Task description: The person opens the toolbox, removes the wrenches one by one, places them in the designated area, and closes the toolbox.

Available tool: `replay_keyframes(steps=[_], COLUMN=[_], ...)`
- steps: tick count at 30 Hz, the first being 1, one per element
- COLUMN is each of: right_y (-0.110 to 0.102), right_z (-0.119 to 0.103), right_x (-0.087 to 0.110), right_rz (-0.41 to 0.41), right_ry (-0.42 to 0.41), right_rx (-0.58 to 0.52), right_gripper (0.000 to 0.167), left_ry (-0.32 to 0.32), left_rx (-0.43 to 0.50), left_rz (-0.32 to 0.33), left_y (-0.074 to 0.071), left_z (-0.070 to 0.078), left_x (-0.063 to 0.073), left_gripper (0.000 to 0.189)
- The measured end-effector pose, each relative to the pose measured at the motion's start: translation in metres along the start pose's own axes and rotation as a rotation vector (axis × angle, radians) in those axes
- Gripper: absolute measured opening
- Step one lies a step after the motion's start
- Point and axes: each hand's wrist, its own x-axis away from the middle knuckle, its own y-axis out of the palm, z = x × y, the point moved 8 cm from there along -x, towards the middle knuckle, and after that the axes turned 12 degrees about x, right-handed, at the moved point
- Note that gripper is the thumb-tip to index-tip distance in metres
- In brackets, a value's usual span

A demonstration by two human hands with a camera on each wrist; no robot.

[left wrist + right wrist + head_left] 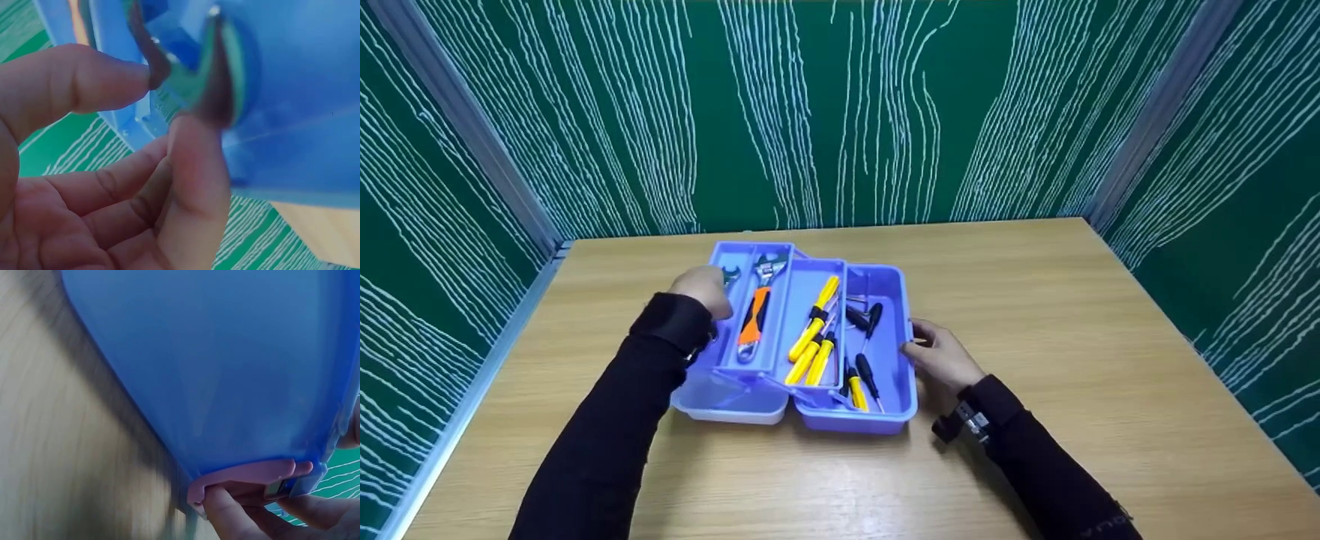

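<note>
A purple-blue cantilever toolbox [851, 426] stands unfolded on the table. My left hand [701, 291] reaches over its outer left tray, and in the left wrist view thumb and finger pinch a shiny open-end wrench [216, 93] just below its forked head. Beside it in that tray lies an adjustable wrench [754, 322] with an orange and black handle. My right hand [949, 356] grips the toolbox's right wall, thumb over the rim; the right wrist view has its fingers at a pink latch [253, 472]. The wrench's lower part is hidden by the left hand.
Yellow-handled screwdrivers [814, 345] lie in the middle tray. Black-handled screwdrivers [866, 371] and another yellow handle [856, 391] rest in the right-hand bin. Wooden table [1072, 337] surrounds the box, with green white-streaked walls [877, 112] behind and at both sides.
</note>
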Motion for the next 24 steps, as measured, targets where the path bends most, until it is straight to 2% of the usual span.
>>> replay_keyframes(steps=[5, 12, 17, 20, 24], right_y=[-0.001, -0.001, -0.001, -0.001, -0.001], right_z=[-0.001, -0.001, -0.001, 0.0, 0.002], right_x=[0.002, 0.001, 0.002, 0.002, 0.002], right_rz=[-0.005, -0.007, -0.01, -0.014, -0.039], right_ry=[0.001, 0.01, -0.002, 0.005, 0.029], right_rx=[-0.007, -0.027, -0.024, -0.047, -0.11], right_gripper=[0.055, 0.055, 0.056, 0.057, 0.058], left_ry=[-0.03, -0.065, -0.067, -0.035, 0.046], left_rx=[0.072, 0.176, 0.233, 0.227, 0.174], left_rz=[-0.006, -0.02, -0.043, -0.038, 0.001], left_y=[-0.004, -0.007, -0.007, -0.007, -0.011], left_z=[-0.007, -0.01, -0.012, -0.011, -0.008], left_x=[0.007, 0.012, 0.014, 0.015, 0.016], left_gripper=[0.02, 0.031, 0.028, 0.024, 0.021])
